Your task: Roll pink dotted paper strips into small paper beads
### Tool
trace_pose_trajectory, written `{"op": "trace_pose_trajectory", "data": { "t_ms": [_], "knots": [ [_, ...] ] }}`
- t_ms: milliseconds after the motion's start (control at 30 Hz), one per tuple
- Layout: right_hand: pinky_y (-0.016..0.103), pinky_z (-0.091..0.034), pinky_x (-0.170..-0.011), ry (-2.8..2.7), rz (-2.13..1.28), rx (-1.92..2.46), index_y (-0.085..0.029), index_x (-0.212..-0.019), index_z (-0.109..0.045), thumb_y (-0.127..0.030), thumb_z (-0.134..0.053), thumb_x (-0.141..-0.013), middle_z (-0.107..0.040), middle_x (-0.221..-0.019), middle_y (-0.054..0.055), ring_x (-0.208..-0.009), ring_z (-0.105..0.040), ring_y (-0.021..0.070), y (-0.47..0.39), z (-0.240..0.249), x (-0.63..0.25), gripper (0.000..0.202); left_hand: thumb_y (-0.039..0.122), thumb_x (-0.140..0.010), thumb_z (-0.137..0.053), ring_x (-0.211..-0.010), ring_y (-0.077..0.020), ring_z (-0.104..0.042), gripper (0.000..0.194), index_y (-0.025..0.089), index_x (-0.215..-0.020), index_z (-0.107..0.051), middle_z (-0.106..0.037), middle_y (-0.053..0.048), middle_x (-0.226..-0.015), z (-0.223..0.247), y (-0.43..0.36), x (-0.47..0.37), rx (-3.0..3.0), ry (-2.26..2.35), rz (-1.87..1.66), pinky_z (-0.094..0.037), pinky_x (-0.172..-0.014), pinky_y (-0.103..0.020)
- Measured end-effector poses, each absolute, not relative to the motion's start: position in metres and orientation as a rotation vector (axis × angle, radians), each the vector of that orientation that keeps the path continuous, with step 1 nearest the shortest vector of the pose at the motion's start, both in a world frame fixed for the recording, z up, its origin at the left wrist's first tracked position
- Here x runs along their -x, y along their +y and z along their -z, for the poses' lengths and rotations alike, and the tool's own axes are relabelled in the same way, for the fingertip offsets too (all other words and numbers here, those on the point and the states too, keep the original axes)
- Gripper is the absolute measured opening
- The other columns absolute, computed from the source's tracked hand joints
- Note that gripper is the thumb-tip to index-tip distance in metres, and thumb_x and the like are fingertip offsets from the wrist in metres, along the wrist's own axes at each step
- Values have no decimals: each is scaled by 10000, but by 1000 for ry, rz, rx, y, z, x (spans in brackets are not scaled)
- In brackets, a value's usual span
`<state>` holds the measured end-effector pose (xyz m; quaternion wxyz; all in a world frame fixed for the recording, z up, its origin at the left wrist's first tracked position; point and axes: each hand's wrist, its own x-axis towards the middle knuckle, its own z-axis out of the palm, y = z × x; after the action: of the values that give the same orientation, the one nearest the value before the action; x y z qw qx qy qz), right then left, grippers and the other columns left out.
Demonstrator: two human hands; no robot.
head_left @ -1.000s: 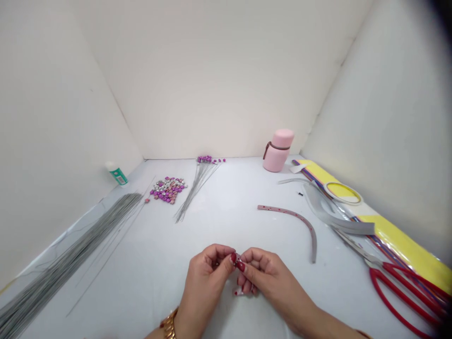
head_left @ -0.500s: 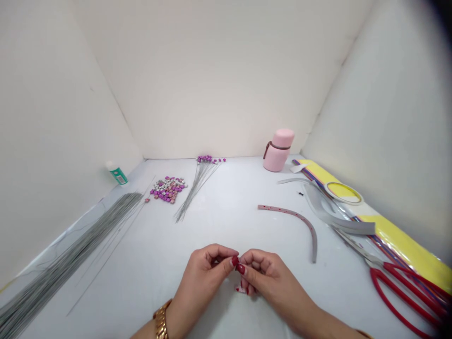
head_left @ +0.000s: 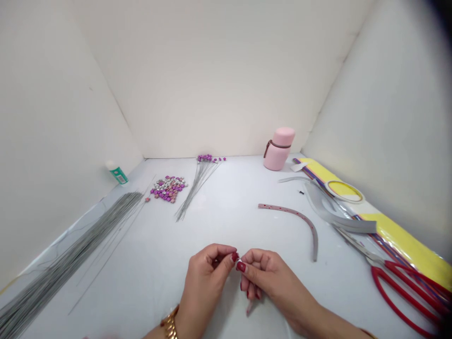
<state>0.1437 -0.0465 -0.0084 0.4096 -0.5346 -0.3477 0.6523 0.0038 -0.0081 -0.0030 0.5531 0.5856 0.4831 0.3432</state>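
Low in the middle of the view, my left hand (head_left: pixel 207 273) and my right hand (head_left: pixel 270 275) meet thumb to thumb, each in a pinch. Between the fingertips shows a small whitish bit of a paper strip (head_left: pixel 249 308), whose pinkish end hangs below my right hand's curled fingers. The fingers hide the rest of the strip. Another narrow paper strip (head_left: pixel 287 210), pink with red marks and grey toward its near end, lies curved on the table to the right. Farther left is a heap of small folded paper stars (head_left: pixel 169 189) in purple, pink and silver.
Grey wires (head_left: pixel 81 249) lie along the left, near a green-and-white bottle (head_left: pixel 119 174). Wires topped with purple stars (head_left: pixel 197 186) rest at the back. A pink flask (head_left: pixel 278 149) stands back right. Red-handled scissors (head_left: pixel 391 282), a tape roll (head_left: pixel 343 191) and yellow packs (head_left: pixel 402 240) line the right.
The strip's loose end has swung from beside my right hand's lower fingers to hanging below them. Both hands stay pinched together in nearly the same place; the left wrist has shifted slightly right.
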Motion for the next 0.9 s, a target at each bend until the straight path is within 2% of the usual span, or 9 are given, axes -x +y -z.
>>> {"op": "trace_pose_trajectory", "data": {
  "t_ms": [267, 433, 533, 600, 667, 767, 900],
  "knots": [
    [180, -319, -457, -792, -1691, 1146, -115, -739, -597, -346, -606, -744, -623, -612, 21, -472, -502, 70, -47, 2, -145, 231, 97, -781, -510, -699, -144, -613, 163, 178, -798, -651, -665, -45, -750, 3, -11, 0, -1957, 982, -986, -473, -654, -224],
    [174, -322, -460, -745, -1654, 1128, -122, -749, -622, -320, -635, -729, -614, -622, 16, -492, -501, 69, -46, 0, -146, 199, 121, -783, -521, -870, -175, -611, 194, 206, -874, -671, -681, -63, -929, 7, -12, 2, -1962, 972, -940, -466, -789, -262],
    [172, -322, -461, -754, -1630, 1133, -125, -736, -629, -344, -626, -735, -601, -605, 6, -491, -497, 68, -45, 1, -146, 219, 156, -779, -538, -881, -188, -612, 176, 215, -864, -680, -675, -61, -957, 6, -13, 0, -1748, 986, -887, -467, -802, -285],
    [172, -319, -461, -778, -1614, 1132, -124, -729, -633, -357, -618, -741, -592, -583, 1, -490, -492, 69, -44, 1, -146, 233, 188, -763, -569, -823, -188, -626, 158, 199, -889, -664, -678, -63, -916, 4, -13, -3, -1502, 994, -864, -488, -751, -286],
    [174, -312, -455, -804, -1592, 1149, -121, -721, -637, -371, -620, -735, -588, -566, 1, -480, -479, 69, -44, 1, -146, 251, 217, -757, -581, -699, -172, -633, 173, 168, -914, -638, -677, -47, -769, 2, -13, -7, -1280, 948, -824, -502, -668, -278],
    [181, -310, -453, -811, -1575, 1199, -122, -711, -638, -412, -626, -716, -603, -563, 7, -464, -470, 73, -44, 2, -145, 290, 230, -754, -589, -581, -148, -601, 145, 131, -847, -640, -629, -11, -596, 0, -14, -9, -1141, 865, -794, -486, -612, -267],
    [184, -311, -459, -814, -1571, 1225, -127, -702, -627, -442, -626, -702, -609, -553, 7, -468, -481, 83, -44, 4, -144, 315, 236, -744, -601, -584, -141, -582, 148, 120, -821, -653, -627, -15, -591, 1, -13, -9, -1075, 841, -792, -467, -611, -260]
  ]
}}
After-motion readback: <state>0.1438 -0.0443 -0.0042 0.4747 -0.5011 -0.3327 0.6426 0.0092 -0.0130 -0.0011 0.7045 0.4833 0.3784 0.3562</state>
